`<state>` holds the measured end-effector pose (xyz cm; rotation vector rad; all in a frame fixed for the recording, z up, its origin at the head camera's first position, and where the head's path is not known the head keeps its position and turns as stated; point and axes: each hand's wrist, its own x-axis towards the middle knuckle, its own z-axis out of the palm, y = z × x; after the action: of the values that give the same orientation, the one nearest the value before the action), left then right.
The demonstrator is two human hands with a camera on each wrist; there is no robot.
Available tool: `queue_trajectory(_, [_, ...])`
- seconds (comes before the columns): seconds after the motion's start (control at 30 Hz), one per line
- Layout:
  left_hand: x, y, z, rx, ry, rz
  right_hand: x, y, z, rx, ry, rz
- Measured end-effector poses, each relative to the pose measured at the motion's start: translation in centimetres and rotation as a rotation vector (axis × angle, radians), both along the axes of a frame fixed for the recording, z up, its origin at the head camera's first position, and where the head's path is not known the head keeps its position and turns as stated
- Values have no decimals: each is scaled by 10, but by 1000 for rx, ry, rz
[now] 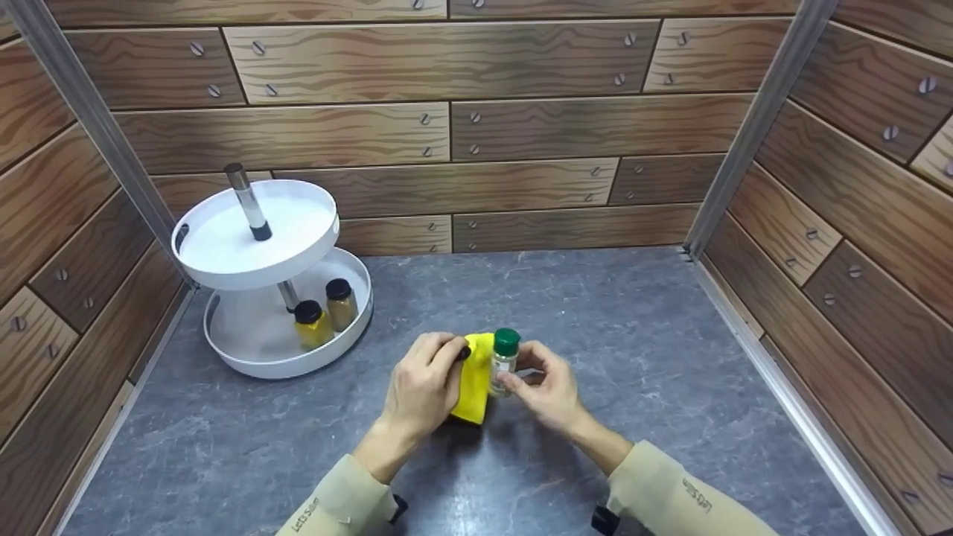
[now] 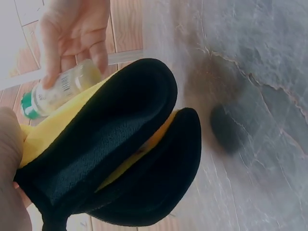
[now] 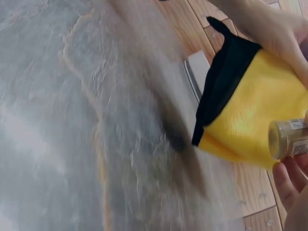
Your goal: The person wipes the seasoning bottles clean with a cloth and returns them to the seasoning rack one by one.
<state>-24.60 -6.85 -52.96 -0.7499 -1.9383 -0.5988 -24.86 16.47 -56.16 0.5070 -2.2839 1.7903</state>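
Observation:
My left hand [image 1: 424, 380] grips a yellow cloth with black trim [image 1: 474, 380], which hangs folded down from the fingers. In the left wrist view the cloth's black side [image 2: 115, 130] faces the camera and hides most of that hand. Thumb and fingers of my right hand [image 1: 551, 387] pinch a small clear spice jar [image 1: 504, 365] with a green cap, held upright above the counter. The jar is right beside the cloth and overlaps it in the right wrist view, where its glass base and a printed label [image 3: 299, 146] show.
A white two-tier round stand [image 1: 257, 366] is at the back left. On its lower tier stand two black-capped jars, one with yellow contents [image 1: 313, 330] and one brownish [image 1: 342, 309]. Wood-patterned walls [image 1: 447, 134] enclose the grey marbled counter [image 1: 633, 320] at the back and sides.

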Motion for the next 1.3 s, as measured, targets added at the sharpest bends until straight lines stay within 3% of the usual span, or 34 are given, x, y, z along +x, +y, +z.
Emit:
queue_trajectory(0.4, [2,-9,-4,3,-1,13,-9,37,-28,91,-63,-142])
queue_trajectory(0.6, [3,-9,-5,2,1,6,-10,50,-41,195,-117,-138])
queue_trajectory(1.1, [3,-13,-7,1,-21,12,-10,56,-49,199,-114,-144])
queue_trajectory(1.17, [3,-13,-7,1,-21,11,-11,59,-48,278,-95,-145])
queue_trajectory(1.3, [3,-14,-6,1,-14,10,-13,70,-45,581,14,-156])
